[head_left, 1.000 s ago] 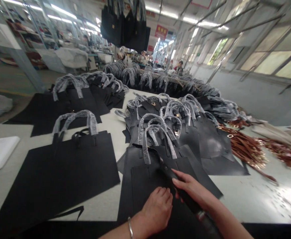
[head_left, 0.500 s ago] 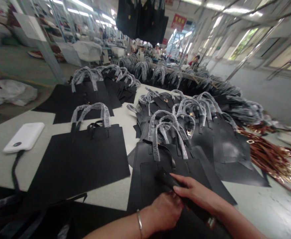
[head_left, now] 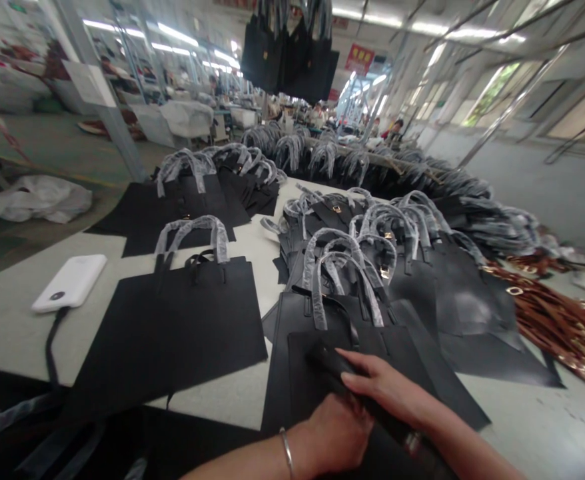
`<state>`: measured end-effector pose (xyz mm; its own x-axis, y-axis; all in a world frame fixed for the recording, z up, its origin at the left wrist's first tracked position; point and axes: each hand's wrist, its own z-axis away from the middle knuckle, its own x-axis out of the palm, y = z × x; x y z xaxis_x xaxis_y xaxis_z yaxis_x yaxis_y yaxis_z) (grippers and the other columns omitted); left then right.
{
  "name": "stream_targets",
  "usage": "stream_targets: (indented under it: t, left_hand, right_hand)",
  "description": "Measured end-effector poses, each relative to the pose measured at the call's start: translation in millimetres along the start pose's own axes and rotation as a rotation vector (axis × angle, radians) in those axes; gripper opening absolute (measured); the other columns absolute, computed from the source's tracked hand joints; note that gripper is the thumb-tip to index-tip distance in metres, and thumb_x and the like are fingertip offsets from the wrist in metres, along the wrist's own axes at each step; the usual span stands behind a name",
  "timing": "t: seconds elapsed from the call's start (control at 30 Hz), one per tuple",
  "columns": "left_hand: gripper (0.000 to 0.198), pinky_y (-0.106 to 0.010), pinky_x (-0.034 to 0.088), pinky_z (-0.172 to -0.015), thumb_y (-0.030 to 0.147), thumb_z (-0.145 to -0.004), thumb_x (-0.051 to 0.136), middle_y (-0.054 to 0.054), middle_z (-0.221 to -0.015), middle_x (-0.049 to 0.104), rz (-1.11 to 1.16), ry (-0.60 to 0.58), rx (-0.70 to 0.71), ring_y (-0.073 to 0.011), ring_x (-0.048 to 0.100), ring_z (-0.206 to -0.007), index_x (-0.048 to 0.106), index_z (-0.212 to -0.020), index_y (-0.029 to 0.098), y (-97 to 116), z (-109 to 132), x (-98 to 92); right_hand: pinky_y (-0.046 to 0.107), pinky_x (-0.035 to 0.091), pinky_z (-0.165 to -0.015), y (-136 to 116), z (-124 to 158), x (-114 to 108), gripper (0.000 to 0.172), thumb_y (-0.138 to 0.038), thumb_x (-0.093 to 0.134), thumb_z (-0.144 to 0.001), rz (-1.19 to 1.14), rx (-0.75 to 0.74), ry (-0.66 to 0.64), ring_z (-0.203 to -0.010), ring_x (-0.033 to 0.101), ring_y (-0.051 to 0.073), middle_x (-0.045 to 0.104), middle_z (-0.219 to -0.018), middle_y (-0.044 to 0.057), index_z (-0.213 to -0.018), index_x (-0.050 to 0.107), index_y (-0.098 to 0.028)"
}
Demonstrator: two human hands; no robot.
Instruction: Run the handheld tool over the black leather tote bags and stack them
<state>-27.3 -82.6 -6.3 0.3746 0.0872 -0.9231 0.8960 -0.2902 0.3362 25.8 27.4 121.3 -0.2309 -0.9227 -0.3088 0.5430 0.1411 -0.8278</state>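
Over the table (head_left: 227, 393), a black piece (head_left: 331, 363) is clasped by the right hand (head_left: 387, 387). The left hand (head_left: 340, 433) is curled, seemingly for steadying.

Worn on the person's head, the camera looks forward and down across the table (head_left: 7, 307) from its near edge, close above the left hand (head_left: 341, 430) and right hand (head_left: 387, 388), taking in the left edge and reaching past the far edge into the workshop.

The black object (head_left: 333, 365) in the right hand (head_left: 385, 387) is blurred.
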Motion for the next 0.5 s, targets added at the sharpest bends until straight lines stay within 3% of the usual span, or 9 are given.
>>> stream_targets:
  t: [0.07,0.13,0.23,0.33,0.4,0.5]
  left_hand:
    - [0.017,-0.042,0.052,-0.077,0.022,-0.081,0.053,-0.015,-0.082,0.069,0.001,-0.016,0.002,-0.0297,0.064,-0.086,0.065,-0.085,0.01,1,2,4.3]
    - [0.015,-0.039,0.052,-0.075,0.022,-0.08,0.054,-0.013,-0.081,0.069,0.109,0.019,-0.056,-0.0277,0.064,-0.085,0.064,-0.084,0.013,0,2,4.0]
    - [0.012,-0.031,0.053,-0.071,0.022,-0.082,0.053,-0.007,-0.084,0.068,0.45,0.262,-0.387,-0.0191,0.064,-0.076,0.062,-0.088,0.016,-11,-11,-9.2]
    - [0.022,-0.025,0.053,-0.061,0.027,-0.084,0.054,-0.007,-0.092,0.067,0.922,0.518,-0.765,-0.0145,0.065,-0.07,0.058,-0.102,0.015,-35,-44,-33.9]
    - [0.033,-0.025,0.052,-0.05,0.038,-0.086,0.054,-0.01,-0.093,0.067,1.214,0.54,-0.938,-0.0155,0.066,-0.064,0.056,-0.105,0.012,-56,-70,-49.9]
    - [0.04,-0.025,0.05,-0.043,0.046,-0.088,0.05,-0.011,-0.075,0.066,1.383,0.503,-1.121,-0.0165,0.064,-0.052,0.06,-0.086,0.008,-87,-104,-63.4]
  right_hand:
    - [0.036,0.051,-0.085,-6,-7,9,0.06,-0.034,0.065,-0.077,0.038,-0.096,0.091,-0.093,0.065,0.025,0.071,-0.11,0.008,-0.133,0.056,-0.016]
    - [0.036,0.053,-0.076,-12,-6,11,0.065,-0.036,0.062,-0.08,0.005,-0.141,0.143,-0.079,0.066,0.023,0.073,-0.096,0.006,-0.141,0.046,-0.016]
    - [0.034,0.052,-0.076,-15,10,0,0.069,-0.041,0.064,-0.079,-0.048,-0.214,0.304,-0.081,0.065,0.022,0.072,-0.093,0.006,-0.141,0.045,-0.017]
    - [0.032,0.051,-0.067,-7,30,-13,0.078,-0.048,0.065,-0.076,-0.098,-0.153,0.409,-0.071,0.063,0.021,0.071,-0.085,0.006,-0.143,0.041,-0.015]
    - [0.03,0.048,-0.056,4,39,-16,0.087,-0.053,0.064,-0.076,-0.14,-0.071,0.423,-0.058,0.059,0.018,0.068,-0.069,0.002,-0.146,0.033,-0.013]
    - [0.028,0.046,-0.052,26,47,-16,0.094,-0.057,0.066,-0.073,-0.205,-0.005,0.462,-0.056,0.057,0.018,0.066,-0.063,0.0,-0.147,0.03,-0.012]
